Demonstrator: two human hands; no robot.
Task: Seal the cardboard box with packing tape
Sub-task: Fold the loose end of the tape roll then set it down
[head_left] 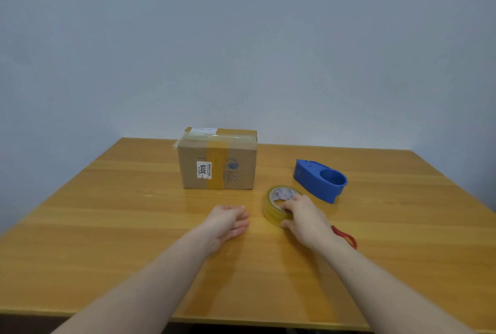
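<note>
A closed cardboard box stands at the far middle of the wooden table, with yellowish tape strips across its top and front and a white label reading 3015. A roll of yellowish packing tape lies flat to the box's right front. My right hand grips the roll, fingers in its core and thumb on its outer side. To the left of the roll, my left hand hovers over the table with loosely curled fingers and holds nothing.
A blue plastic tape dispenser lies behind and right of the roll. Red scissor handles stick out from under my right wrist. A plain wall rises behind the table's far edge.
</note>
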